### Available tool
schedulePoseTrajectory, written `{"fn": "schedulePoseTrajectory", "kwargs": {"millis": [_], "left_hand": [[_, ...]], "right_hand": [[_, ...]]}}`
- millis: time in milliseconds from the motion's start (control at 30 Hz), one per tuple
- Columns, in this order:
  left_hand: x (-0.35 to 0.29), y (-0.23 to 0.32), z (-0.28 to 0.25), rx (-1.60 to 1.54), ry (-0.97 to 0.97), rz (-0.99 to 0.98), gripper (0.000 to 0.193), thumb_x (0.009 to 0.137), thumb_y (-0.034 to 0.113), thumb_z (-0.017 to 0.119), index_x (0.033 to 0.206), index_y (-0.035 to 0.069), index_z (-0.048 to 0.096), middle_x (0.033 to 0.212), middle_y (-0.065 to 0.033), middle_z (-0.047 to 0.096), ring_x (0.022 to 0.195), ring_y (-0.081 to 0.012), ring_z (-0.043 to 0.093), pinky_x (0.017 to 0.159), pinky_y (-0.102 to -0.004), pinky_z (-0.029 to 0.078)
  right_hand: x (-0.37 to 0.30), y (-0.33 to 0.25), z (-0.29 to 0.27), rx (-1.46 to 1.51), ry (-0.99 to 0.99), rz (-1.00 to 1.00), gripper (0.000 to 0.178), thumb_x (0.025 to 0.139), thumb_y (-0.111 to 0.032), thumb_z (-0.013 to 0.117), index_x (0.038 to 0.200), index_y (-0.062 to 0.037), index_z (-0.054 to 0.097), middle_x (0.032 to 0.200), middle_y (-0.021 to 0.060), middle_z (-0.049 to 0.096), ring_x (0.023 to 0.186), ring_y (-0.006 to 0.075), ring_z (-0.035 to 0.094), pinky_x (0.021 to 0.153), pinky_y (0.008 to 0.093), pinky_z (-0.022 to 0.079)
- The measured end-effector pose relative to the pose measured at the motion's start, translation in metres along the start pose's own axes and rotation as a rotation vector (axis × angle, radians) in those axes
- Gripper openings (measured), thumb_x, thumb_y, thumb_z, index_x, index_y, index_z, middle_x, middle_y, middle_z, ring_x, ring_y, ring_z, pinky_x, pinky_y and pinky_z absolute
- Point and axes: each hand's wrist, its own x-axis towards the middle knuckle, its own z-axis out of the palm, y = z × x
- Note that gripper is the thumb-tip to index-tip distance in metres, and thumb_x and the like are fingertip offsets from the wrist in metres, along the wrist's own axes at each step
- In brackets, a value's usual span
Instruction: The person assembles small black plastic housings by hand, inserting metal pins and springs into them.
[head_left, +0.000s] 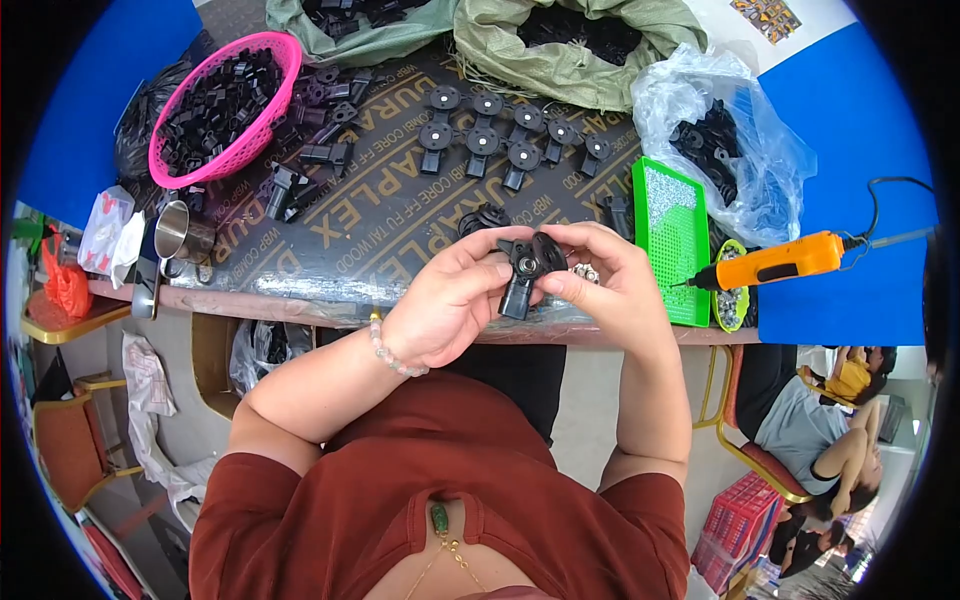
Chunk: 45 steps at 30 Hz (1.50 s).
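Observation:
My left hand (452,300) and my right hand (612,275) together hold one black plastic part (527,270) with a round head and a short stem, just above the near edge of the dark board table (370,230). The fingertips of both hands pinch it from either side. Small silvery metal pieces (586,272) lie on the table right behind my right fingers. Two rows of the same black parts (500,135) lie farther back on the table. A beaded bracelet (392,352) is on my left wrist.
A pink basket (268,118) of black parts sits far left, a steel mug (182,235) near it. A green tray (672,235), an orange electric screwdriver (775,262) and a clear bag (730,140) of parts lie right. Green sacks (560,55) are behind. A person (830,430) sits lower right.

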Motion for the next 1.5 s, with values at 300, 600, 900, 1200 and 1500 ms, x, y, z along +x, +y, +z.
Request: {"fn": "schedulePoseTrajectory", "kwargs": {"millis": [300,600,900,1200,1500], "left_hand": [[-0.002,0.002,0.000,0.128,0.054,0.059,0.047,0.097,-0.004,0.052,0.144,-0.001,0.049,0.106,-0.0057,0.064,0.095,-0.0105,0.061,0.088,-0.0257,0.050],[-0.005,-0.003,-0.008,0.270,0.083,0.085,0.048,0.099,-0.004,0.052,0.146,0.002,0.049,0.116,-0.0060,0.060,0.104,-0.0123,0.058,0.090,-0.0279,0.047],[-0.010,-0.001,-0.011,0.288,0.083,0.095,0.053,0.098,-0.005,0.050,0.150,0.003,0.046,0.104,0.0002,0.061,0.088,-0.0038,0.054,0.076,-0.0199,0.045],[-0.004,0.095,-0.040,2.071,0.392,1.005,0.047,0.081,-0.002,0.065,0.126,0.009,0.067,0.128,-0.0172,0.062,0.119,-0.0363,0.059,0.102,-0.0459,0.048],[0.024,0.164,-0.104,2.810,0.559,0.430,0.029,0.089,0.011,0.059,0.111,0.019,0.075,0.092,-0.0007,0.071,0.099,-0.0210,0.063,0.084,-0.0364,0.046]], "right_hand": [[-0.004,-0.008,0.018,-0.383,0.193,-0.236,0.050,0.076,-0.019,0.089,0.118,-0.0005,0.071,0.106,0.0125,0.070,0.098,0.0270,0.068,0.087,0.0362,0.053],[0.000,-0.007,0.032,-0.677,0.239,-0.382,0.054,0.070,-0.023,0.090,0.116,-0.0016,0.071,0.109,0.0147,0.068,0.101,0.0351,0.064,0.088,0.0435,0.052],[0.004,-0.016,0.029,-0.682,0.093,-0.318,0.050,0.073,-0.021,0.088,0.116,-0.0010,0.071,0.109,0.0133,0.068,0.101,0.0341,0.063,0.090,0.0432,0.051],[0.042,0.020,-0.029,-0.733,0.403,-0.157,0.053,0.073,-0.011,0.086,0.122,0.0001,0.069,0.114,0.0160,0.070,0.105,0.0340,0.066,0.093,0.0403,0.053],[0.096,0.073,-0.041,-0.904,0.296,-0.022,0.055,0.077,-0.021,0.085,0.126,-0.0012,0.068,0.121,0.0194,0.068,0.119,0.0378,0.061,0.105,0.0444,0.047]]}}
